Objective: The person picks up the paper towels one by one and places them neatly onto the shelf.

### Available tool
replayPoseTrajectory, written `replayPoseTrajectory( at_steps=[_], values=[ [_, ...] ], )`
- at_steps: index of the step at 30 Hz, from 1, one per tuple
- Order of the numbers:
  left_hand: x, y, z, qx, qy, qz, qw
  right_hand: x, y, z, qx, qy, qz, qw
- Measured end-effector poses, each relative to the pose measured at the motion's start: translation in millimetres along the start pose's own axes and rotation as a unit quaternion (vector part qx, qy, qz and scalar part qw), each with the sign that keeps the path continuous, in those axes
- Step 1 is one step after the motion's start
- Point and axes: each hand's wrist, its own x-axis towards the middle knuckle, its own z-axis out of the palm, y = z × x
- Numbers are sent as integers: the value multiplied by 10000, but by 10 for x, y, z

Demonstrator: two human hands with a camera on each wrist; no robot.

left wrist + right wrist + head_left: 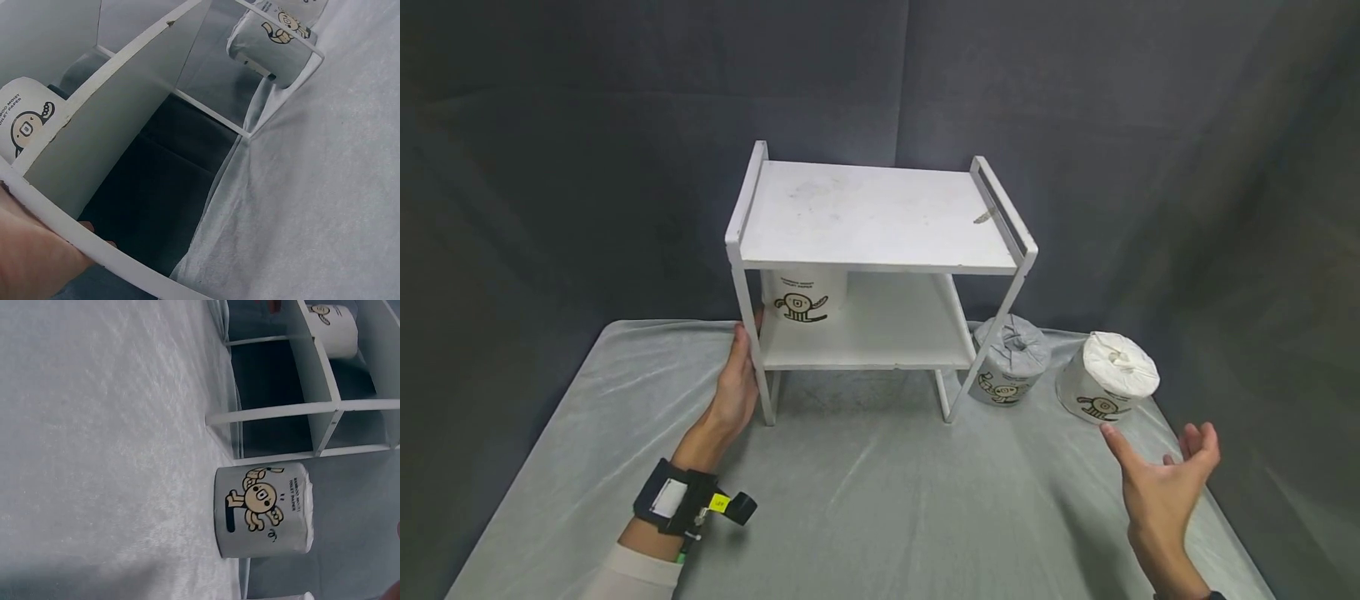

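A white two-tier shelf (880,217) stands at the back of the table. My left hand (735,392) grips its left side leg, with fingertips (87,226) showing past the frame in the left wrist view. On the lower tier, at its left end, sits a wrapped toilet paper roll (805,298) printed with a cartoon figure. My right hand (1168,492) is raised at the front right, thumb and fingers spread apart, holding nothing. Nearest to it is a toilet paper roll with a white top (1108,379), just beyond the fingertips.
Another toilet paper roll (1011,362), greyish in its wrapper, stands beside the shelf's right leg and is partly hidden by it. A pale cloth (865,500) covers the table. Dark curtains (1075,125) close in the back and sides.
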Motion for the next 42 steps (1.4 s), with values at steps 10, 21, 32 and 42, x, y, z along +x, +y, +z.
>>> replayPoseTrajectory(
  at_steps=[10, 21, 32, 42],
  values=[
    [0, 8, -22, -18, 18, -7, 10000, 140, 218, 156, -497, -136, 213, 9984],
    [-12, 49, -37, 28, 49, 26, 10000, 315, 351, 337, -798, -43, 29, 9968],
    [14, -13, 5, -97, 43, 187, 9998, 485, 648, 419, -1198, -24, 64, 9928],
    [18, -16, 10, -197, 5, 293, 9994, 620, 791, 483, -1359, 84, 204, 9905]
  ],
)
